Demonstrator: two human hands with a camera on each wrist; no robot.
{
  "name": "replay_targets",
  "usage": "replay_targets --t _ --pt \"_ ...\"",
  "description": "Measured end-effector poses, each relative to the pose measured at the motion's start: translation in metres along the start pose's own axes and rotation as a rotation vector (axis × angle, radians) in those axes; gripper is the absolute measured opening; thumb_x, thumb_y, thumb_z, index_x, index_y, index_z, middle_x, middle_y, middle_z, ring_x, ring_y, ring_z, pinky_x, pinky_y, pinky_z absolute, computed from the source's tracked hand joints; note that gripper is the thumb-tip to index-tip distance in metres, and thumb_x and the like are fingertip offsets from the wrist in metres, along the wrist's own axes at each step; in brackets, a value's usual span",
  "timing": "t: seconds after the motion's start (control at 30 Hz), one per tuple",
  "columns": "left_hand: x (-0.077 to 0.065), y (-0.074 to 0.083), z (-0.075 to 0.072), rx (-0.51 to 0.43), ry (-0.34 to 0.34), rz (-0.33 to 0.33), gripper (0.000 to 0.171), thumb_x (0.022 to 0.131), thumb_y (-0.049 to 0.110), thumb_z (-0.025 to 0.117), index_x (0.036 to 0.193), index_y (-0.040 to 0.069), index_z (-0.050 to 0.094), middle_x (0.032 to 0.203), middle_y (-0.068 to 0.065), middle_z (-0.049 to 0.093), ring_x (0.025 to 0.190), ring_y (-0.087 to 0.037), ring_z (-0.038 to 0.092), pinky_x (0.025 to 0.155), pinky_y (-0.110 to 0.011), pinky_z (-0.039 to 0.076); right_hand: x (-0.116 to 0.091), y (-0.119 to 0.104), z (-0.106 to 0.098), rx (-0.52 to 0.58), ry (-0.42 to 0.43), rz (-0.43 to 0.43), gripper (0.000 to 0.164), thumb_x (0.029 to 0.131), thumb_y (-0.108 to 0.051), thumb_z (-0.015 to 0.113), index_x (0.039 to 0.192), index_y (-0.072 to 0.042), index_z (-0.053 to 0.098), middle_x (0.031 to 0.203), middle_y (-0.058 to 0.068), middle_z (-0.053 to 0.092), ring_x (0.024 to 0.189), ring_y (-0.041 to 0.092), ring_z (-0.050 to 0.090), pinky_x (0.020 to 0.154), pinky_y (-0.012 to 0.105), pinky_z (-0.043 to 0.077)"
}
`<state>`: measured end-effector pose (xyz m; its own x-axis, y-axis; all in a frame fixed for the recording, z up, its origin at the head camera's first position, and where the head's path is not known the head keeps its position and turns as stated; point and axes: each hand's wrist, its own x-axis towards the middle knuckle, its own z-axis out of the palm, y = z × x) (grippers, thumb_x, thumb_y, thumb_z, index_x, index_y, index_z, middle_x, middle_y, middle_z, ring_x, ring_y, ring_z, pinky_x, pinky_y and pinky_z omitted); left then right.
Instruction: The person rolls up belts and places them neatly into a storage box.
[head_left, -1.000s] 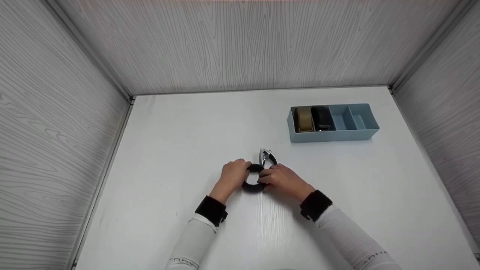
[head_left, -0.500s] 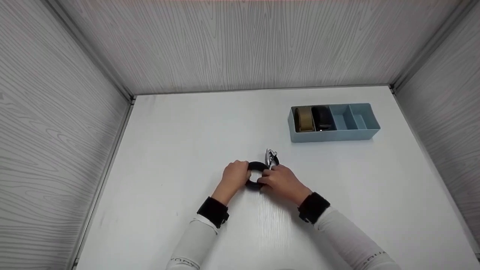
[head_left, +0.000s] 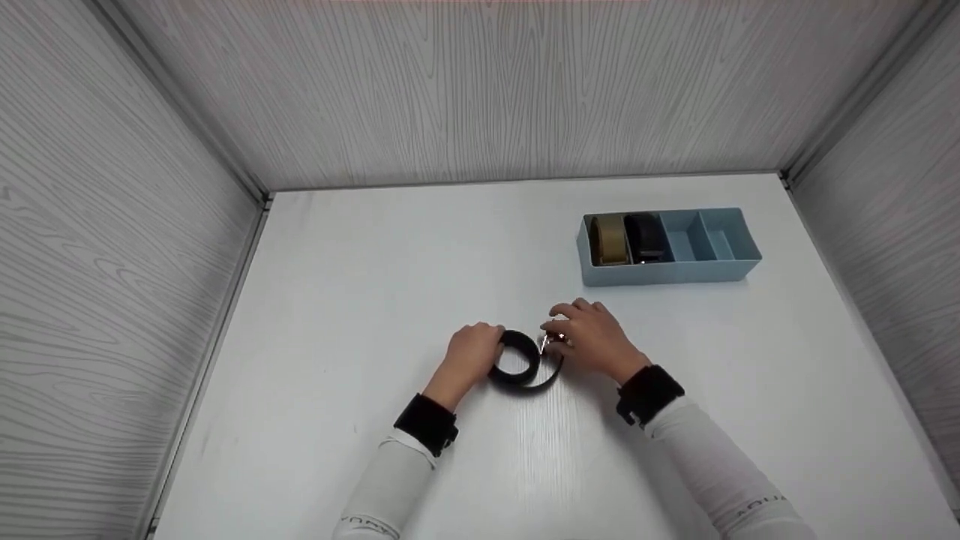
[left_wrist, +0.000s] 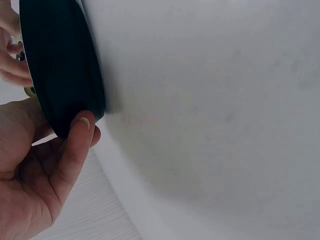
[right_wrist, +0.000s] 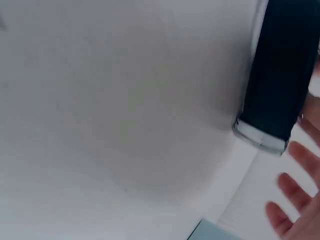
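A black belt [head_left: 533,367] stands coiled on edge on the white table, its buckle end curving away from the coil on the right. My left hand [head_left: 472,352] pinches the coil's left side; in the left wrist view the thumb [left_wrist: 80,137] lies against the outside of the strap [left_wrist: 62,65]. At the silver buckle [head_left: 546,341] is my right hand [head_left: 596,337], thumb and forefinger around it and the other fingers spread apart. The right wrist view shows the strap [right_wrist: 282,70] ending in a metal buckle edge [right_wrist: 260,137], partly hiding the fingers behind it.
At the back right sits a blue divided box [head_left: 671,274]. A tan rolled belt [head_left: 611,240] fills its left compartment, with a black rolled belt [head_left: 645,238] beside it. Grey wood-grain panels [head_left: 480,90] enclose the table.
My right hand has left the coil's side and moved right to the buckle. The buckle end has come nearer and swung wider from the coil. My left hand stays on the coil.
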<state>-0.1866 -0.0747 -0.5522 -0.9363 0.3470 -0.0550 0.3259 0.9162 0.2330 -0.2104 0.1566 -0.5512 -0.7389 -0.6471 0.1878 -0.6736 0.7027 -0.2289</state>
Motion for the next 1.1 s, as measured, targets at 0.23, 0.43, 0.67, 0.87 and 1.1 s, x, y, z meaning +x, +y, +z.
replay_targets --t 0.23,0.43,0.67,0.87,1.1 --pt "0.000 0.001 0.002 0.008 0.005 -0.007 0.014 0.093 0.015 0.067 0.101 0.005 0.071 0.090 -0.011 0.071 0.083 -0.029 0.068 0.070 -0.041 0.053 0.005 0.007 0.000 0.266 -0.018 0.382 0.024 0.093 -0.023 0.069 0.097 0.000 0.068 0.082 0.007 0.059 0.070 0.021 0.059 0.063 0.038 0.049" --pt "0.001 0.001 0.002 0.000 0.005 -0.016 0.013 0.092 0.015 0.067 0.100 0.005 0.071 0.089 -0.013 0.070 0.082 -0.030 0.067 0.068 -0.042 0.053 0.010 0.005 -0.003 0.497 0.070 0.533 0.035 0.095 -0.008 0.061 0.125 0.007 0.051 0.084 0.013 0.057 0.062 0.021 0.062 0.062 0.036 0.050" --pt "0.002 0.000 0.003 0.000 0.007 -0.017 0.015 0.092 0.015 0.067 0.102 0.004 0.071 0.090 -0.013 0.070 0.083 -0.031 0.067 0.070 -0.042 0.053 0.001 -0.009 -0.013 0.386 0.016 0.171 0.022 0.087 0.003 0.063 0.108 -0.003 0.065 0.103 0.008 0.057 0.076 0.017 0.057 0.068 0.034 0.049" --pt "0.003 0.000 0.003 -0.014 0.002 -0.015 0.015 0.092 0.015 0.066 0.102 0.004 0.071 0.090 -0.013 0.070 0.083 -0.031 0.067 0.071 -0.043 0.053 -0.012 -0.018 -0.017 0.376 -0.203 -0.039 0.029 0.074 -0.016 0.085 0.099 -0.009 0.074 0.105 -0.005 0.058 0.079 0.014 0.059 0.069 0.030 0.049" --pt "0.001 -0.003 -0.005 -0.012 -0.022 0.050 0.009 0.092 0.013 0.067 0.099 0.007 0.070 0.089 -0.011 0.069 0.084 -0.029 0.066 0.069 -0.042 0.052 -0.016 -0.011 -0.011 0.234 -0.196 -0.163 0.013 0.075 -0.015 0.083 0.087 -0.014 0.079 0.090 -0.003 0.063 0.076 0.011 0.057 0.071 0.032 0.050"
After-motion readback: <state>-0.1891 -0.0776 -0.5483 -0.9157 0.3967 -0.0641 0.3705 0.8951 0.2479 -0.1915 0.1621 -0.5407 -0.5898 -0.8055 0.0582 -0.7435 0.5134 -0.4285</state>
